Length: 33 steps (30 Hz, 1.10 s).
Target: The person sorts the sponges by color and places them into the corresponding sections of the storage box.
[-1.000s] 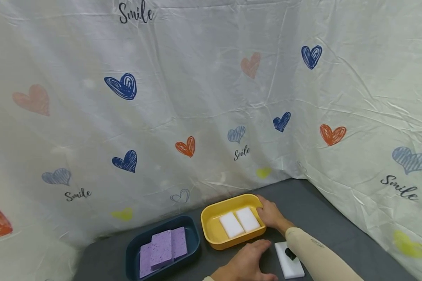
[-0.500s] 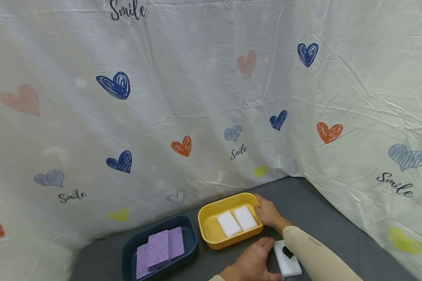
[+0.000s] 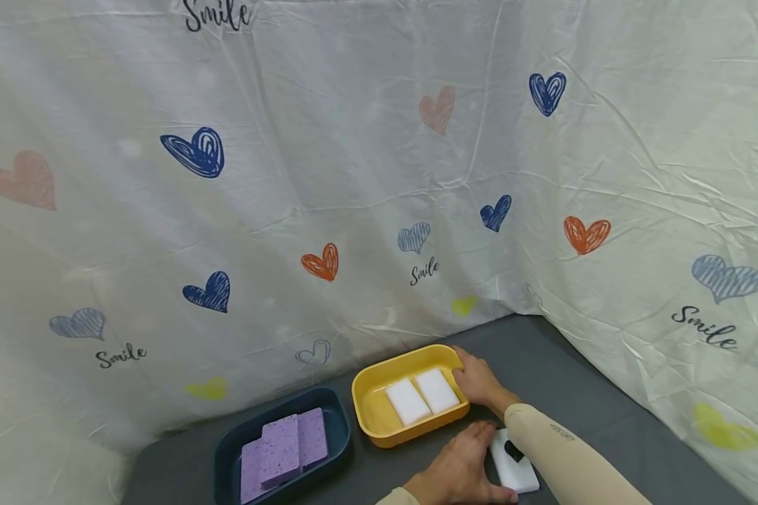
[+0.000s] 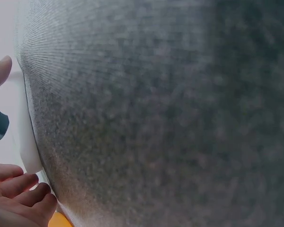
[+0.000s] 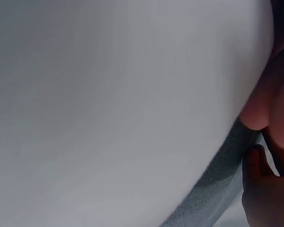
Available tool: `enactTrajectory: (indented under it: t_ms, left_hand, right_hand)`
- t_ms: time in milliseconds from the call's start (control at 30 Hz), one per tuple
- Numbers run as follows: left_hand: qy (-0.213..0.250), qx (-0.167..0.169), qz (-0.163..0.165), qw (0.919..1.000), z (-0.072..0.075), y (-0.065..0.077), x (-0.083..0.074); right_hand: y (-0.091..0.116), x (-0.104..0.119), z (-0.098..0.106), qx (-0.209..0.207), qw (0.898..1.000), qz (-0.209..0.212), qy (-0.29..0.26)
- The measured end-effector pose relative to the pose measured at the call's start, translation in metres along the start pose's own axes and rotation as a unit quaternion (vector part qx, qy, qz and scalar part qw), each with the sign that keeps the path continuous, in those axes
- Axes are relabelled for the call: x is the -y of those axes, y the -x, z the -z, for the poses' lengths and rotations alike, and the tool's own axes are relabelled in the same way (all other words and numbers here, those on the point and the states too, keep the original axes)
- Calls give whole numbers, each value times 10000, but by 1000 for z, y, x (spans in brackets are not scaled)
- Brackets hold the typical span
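Observation:
My right hand (image 3: pixel 480 379) grips the right end of a yellow plastic tub (image 3: pixel 379 365). Two white sponge blocks (image 3: pixel 438 391) lie side by side in that tub. On the table in front of it is another white sponge block (image 3: pixel 512 468), partly covered by my right sleeve and a small black wrist device. My left hand (image 3: pixel 460 464) is beside this block's left side, thumb at the near end and fingers toward the far end. In the left wrist view, the fingers (image 4: pixel 26 194) and thumb are spread apart around the white block (image 4: pixel 27 137).
A dark blue tub (image 3: pixel 335 414) stands to the left, with 3 speckled purple sponges (image 3: pixel 282 452) overlapping in it. The grey tabletop (image 3: pixel 512 344) runs back to a hanging white cloth (image 3: pixel 354 175) printed with hearts, which closes off the back and right.
My left hand has moved right, closer to the loose white sponge block. My right hand stays on the yellow tub. The head view has shifted slightly.

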State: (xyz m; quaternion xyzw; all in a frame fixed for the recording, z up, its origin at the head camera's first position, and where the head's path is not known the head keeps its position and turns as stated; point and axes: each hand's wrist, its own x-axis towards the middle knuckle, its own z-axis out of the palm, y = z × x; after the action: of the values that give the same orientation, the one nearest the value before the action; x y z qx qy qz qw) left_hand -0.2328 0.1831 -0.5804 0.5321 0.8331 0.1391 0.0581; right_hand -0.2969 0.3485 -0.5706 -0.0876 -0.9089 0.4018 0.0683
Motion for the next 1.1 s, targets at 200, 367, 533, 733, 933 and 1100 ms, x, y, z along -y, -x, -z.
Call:
enactTrajectory:
  t_ms: [200,367,533,733,933,1100]
  left_hand:
    - [-202,97,41,9997,-5,-5,-1]
    - [-195,-16,-80,9998,-8,-7,-2]
    - [-21,-35,-161,9999,-7,-6,-1]
    - [219,-26,-202,9996,-5,0,1]
    - [162,-128,-292,9994,-4,3,2]
    - [157,-151,-427,9988,-3,7,5]
  right_hand:
    - [-2,1,-2,-19,9999,-108,-125]
    - [-17,-24,-15,-121,9998,52,158]
    - [-21,-31,-18,-135,9997,142,171]
    - [-18,-22,-15,-14,10000,-27,20]
    - [-18,-24,-14,-17,10000,-41,12]
    - [-4,-3,-3,11,10000,1,58]
